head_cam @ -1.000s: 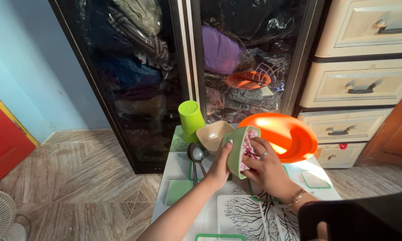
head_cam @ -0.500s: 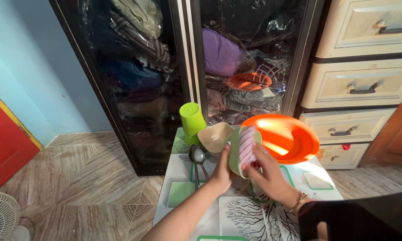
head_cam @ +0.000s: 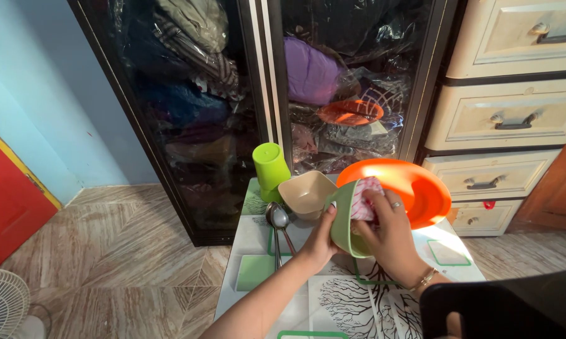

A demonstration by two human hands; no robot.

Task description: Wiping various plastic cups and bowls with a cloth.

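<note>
Nearest, above the middle of the small white table (head_cam: 258, 235), one green bowl (head_cam: 344, 220) is held tipped on its side. The left hand (head_cam: 321, 240) clasps its outer wall, fingers curled round the rim. The right hand (head_cam: 390, 233) presses one red-and-white striped cloth (head_cam: 366, 199) into the bowl's mouth, fingers closed on the cloth. Two spoons (head_cam: 276, 218) lie just left of the bowl on the table. Farther back stand one beige bowl (head_cam: 306, 193) and one orange plate (head_cam: 415, 188), partly hidden by the right hand. At the far edge stands one green cup (head_cam: 269, 168), upside down. Behind are a glass cabinet (head_cam: 232, 94) and drawers (head_cam: 509, 113)
</note>
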